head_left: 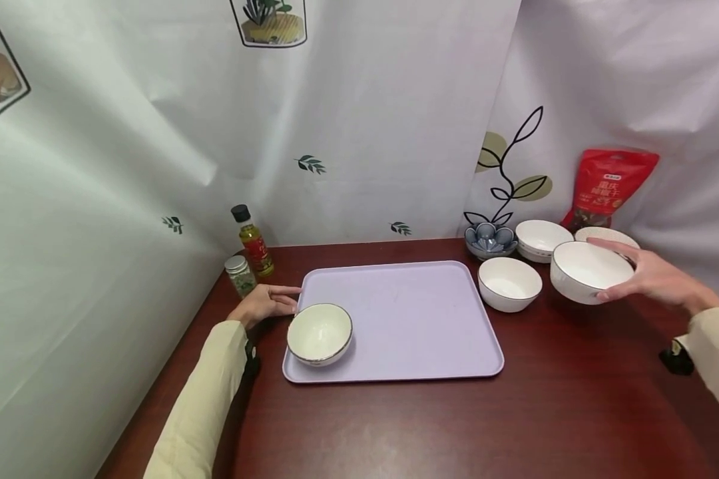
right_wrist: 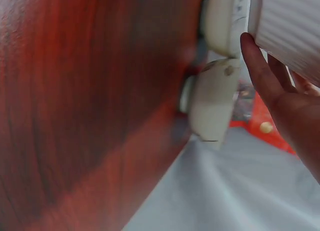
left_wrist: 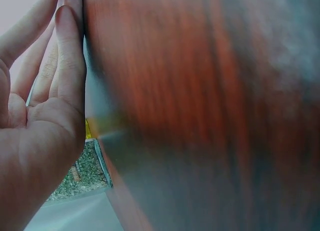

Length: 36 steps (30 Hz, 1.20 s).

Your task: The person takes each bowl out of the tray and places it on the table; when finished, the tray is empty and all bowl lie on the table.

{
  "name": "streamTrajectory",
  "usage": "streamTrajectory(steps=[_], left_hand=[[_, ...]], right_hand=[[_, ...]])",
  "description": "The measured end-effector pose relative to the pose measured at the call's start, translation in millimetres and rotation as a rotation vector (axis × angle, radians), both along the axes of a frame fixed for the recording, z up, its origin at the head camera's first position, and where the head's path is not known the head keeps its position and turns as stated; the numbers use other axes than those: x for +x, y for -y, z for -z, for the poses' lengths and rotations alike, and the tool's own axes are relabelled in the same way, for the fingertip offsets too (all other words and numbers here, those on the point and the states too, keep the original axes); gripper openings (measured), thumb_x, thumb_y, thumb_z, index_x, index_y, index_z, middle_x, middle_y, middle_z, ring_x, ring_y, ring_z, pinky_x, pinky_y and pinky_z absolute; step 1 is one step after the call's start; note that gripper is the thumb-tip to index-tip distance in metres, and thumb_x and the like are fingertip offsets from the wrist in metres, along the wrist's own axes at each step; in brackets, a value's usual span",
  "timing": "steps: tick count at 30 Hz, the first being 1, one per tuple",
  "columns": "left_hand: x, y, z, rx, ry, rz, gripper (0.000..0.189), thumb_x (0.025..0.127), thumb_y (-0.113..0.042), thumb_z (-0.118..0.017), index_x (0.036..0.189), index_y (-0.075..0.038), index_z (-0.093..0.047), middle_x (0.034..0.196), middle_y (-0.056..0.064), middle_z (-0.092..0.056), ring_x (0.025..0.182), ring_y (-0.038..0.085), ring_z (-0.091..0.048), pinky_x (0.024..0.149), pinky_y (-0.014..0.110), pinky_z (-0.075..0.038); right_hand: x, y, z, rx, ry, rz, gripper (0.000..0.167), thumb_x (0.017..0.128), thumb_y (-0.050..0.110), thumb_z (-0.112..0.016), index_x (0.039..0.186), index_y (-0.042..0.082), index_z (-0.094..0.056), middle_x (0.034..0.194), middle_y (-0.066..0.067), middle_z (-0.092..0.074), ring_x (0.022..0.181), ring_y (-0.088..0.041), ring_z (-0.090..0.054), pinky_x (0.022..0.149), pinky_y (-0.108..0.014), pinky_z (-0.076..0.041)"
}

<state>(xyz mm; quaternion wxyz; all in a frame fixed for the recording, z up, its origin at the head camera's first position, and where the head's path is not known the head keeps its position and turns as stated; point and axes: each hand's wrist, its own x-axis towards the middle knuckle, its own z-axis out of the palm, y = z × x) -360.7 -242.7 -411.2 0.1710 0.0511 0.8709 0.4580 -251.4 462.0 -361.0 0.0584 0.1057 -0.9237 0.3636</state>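
Observation:
My right hand (head_left: pixel 665 276) grips a white bowl (head_left: pixel 590 269) by its right side, thumb low on the near wall and fingers at the far rim. In the right wrist view the ribbed wall of this bowl hangs above the dark red table, with fingers (right_wrist: pixel 265 76) against it. My left hand (head_left: pixel 265 305) is beside the left edge of a lilac tray (head_left: pixel 407 319), its nearly straight fingertips right at the rim. Another white bowl (head_left: pixel 320 332) with a dark rim line stands on the tray's left front part.
A white bowl (head_left: pixel 510 285) stands right of the tray. Behind it are a blue petal-shaped dish (head_left: pixel 489 241), white bowls (head_left: pixel 542 239) and a red food pouch (head_left: pixel 612 183). An oil bottle (head_left: pixel 255 243) and a herb jar (head_left: pixel 240 275) stand at the back left, near the curtain.

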Motion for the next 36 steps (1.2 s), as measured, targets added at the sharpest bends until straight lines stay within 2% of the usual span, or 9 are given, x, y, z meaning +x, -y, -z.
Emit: streamTrajectory(steps=[3, 5, 8, 11, 14, 22, 29, 34, 36], left_hand=[[-1.1, -0.4, 0.6, 0.013, -0.003, 0.001, 0.053, 0.087, -0.011, -0.077, 0.137, -0.007, -0.062, 0.094, 0.002, -0.079, 0.087, 0.006, -0.069, 0.079, 0.021, -0.053], [-1.4, -0.4, 1.4, 0.018, 0.002, -0.004, 0.053, 0.086, -0.011, -0.078, 0.137, -0.007, -0.062, 0.094, 0.002, -0.079, 0.087, 0.006, -0.069, 0.079, 0.021, -0.053], [-1.5, 0.1, 2.4, 0.012, 0.007, 0.002, 0.054, 0.087, -0.012, -0.078, 0.138, -0.007, -0.062, 0.094, 0.001, -0.079, 0.087, 0.004, -0.069, 0.08, 0.02, -0.052], [-0.8, 0.2, 2.5, 0.017, 0.012, 0.001, 0.054, 0.087, -0.013, -0.078, 0.138, -0.007, -0.061, 0.094, 0.001, -0.079, 0.087, 0.003, -0.068, 0.08, 0.019, -0.051], [0.2, 0.4, 2.0, 0.044, 0.006, 0.011, 0.055, 0.087, -0.01, -0.077, 0.139, -0.004, -0.06, 0.094, 0.002, -0.079, 0.086, 0.002, -0.068, 0.078, 0.018, -0.052], [0.2, -1.4, 0.0, 0.053, -0.006, 0.025, 0.055, 0.086, -0.007, -0.076, 0.139, -0.002, -0.059, 0.095, 0.004, -0.079, 0.085, 0.001, -0.069, 0.077, 0.017, -0.052], [0.5, -1.9, -2.0, 0.042, -0.007, 0.021, 0.055, 0.087, -0.008, -0.076, 0.139, -0.004, -0.059, 0.1, 0.007, -0.079, 0.088, 0.002, -0.069, 0.078, 0.017, -0.052], [0.3, -1.6, -1.5, 0.05, -0.007, 0.027, 0.056, 0.087, -0.007, -0.076, 0.139, -0.003, -0.059, 0.1, 0.009, -0.079, 0.087, 0.002, -0.069, 0.078, 0.018, -0.052], [-0.1, -1.3, -1.5, 0.052, -0.006, 0.027, 0.056, 0.087, -0.007, -0.076, 0.14, -0.002, -0.058, 0.099, 0.008, -0.079, 0.086, 0.001, -0.069, 0.078, 0.018, -0.053]], right_hand=[[-4.1, -3, 8.8, 0.02, 0.023, 0.006, 0.099, 0.074, 0.005, -0.084, 0.157, 0.028, -0.035, 0.126, 0.034, -0.033, 0.109, 0.014, -0.029, 0.08, -0.012, -0.03], [-7.3, -3, 13.2, 0.023, 0.045, 0.001, 0.098, 0.075, 0.006, -0.083, 0.157, 0.027, -0.034, 0.126, 0.03, -0.035, 0.107, 0.013, -0.03, 0.079, -0.012, -0.031], [-11.4, -3, 16.1, 0.057, 0.102, 0.012, 0.098, 0.077, 0.013, -0.084, 0.159, 0.026, -0.031, 0.133, 0.011, -0.039, 0.104, 0.015, -0.028, 0.078, -0.014, -0.033], [-15.8, -2, 17.1, 0.082, 0.168, 0.028, 0.1, 0.079, 0.019, -0.083, 0.161, 0.021, -0.026, 0.143, -0.013, -0.034, 0.102, 0.015, -0.027, 0.078, -0.016, -0.035], [-19.7, -2, 19.8, 0.084, 0.208, 0.025, 0.101, 0.08, 0.021, -0.083, 0.161, 0.015, -0.022, 0.149, -0.024, -0.028, 0.102, 0.015, -0.027, 0.079, -0.015, -0.034], [-24.8, -3, 32.6, 0.068, 0.226, 0.004, 0.104, 0.077, 0.018, -0.083, 0.16, 0.01, -0.022, 0.15, -0.025, -0.029, 0.101, 0.017, -0.029, 0.082, -0.016, -0.03], [-24.9, -7, 37.7, 0.046, 0.201, -0.019, 0.103, 0.076, 0.014, -0.084, 0.16, 0.015, -0.025, 0.144, -0.02, -0.032, 0.103, 0.019, -0.032, 0.08, -0.012, -0.031], [-27.2, -7, 38.5, 0.051, 0.207, -0.039, 0.103, 0.077, 0.014, -0.082, 0.161, 0.013, -0.021, 0.149, -0.025, -0.029, 0.103, 0.021, -0.03, 0.08, -0.011, -0.03], [-28.4, -7, 38.2, 0.059, 0.223, -0.041, 0.104, 0.078, 0.015, -0.08, 0.161, 0.012, -0.018, 0.151, -0.029, -0.027, 0.103, 0.02, -0.027, 0.085, -0.017, -0.03]])
